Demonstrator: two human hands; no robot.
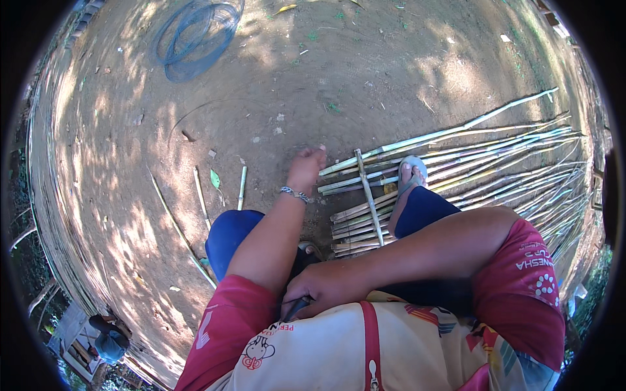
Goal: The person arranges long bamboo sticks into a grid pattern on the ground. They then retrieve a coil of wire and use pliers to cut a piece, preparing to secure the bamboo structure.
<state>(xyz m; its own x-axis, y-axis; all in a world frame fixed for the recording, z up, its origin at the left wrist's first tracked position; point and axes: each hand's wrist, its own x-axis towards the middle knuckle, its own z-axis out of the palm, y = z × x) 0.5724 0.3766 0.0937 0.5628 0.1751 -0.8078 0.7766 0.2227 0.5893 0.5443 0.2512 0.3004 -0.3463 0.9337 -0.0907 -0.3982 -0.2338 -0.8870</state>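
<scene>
My left hand (307,168), wearing a chain bracelet, is stretched forward beside the near ends of long cut bamboo poles (443,133). Its fingers are bunched and slightly blurred; what they hold, if anything, I cannot make out. Close to my lap, my right hand (316,290) is closed around a dark handle (297,308); the rest of that tool is hidden. A short stick (370,195) lies crosswise over the row of poles. My right foot (411,174), in a sandal, rests on them. A faint thin dark curve, perhaps wire, arcs over the ground left of my left hand.
A loose coil of wire (199,36) lies on the dirt at the far left. Left of my knee are a long thin stick (179,228), two short pieces and a green leaf (215,178). Another person (109,340) is at the lower left.
</scene>
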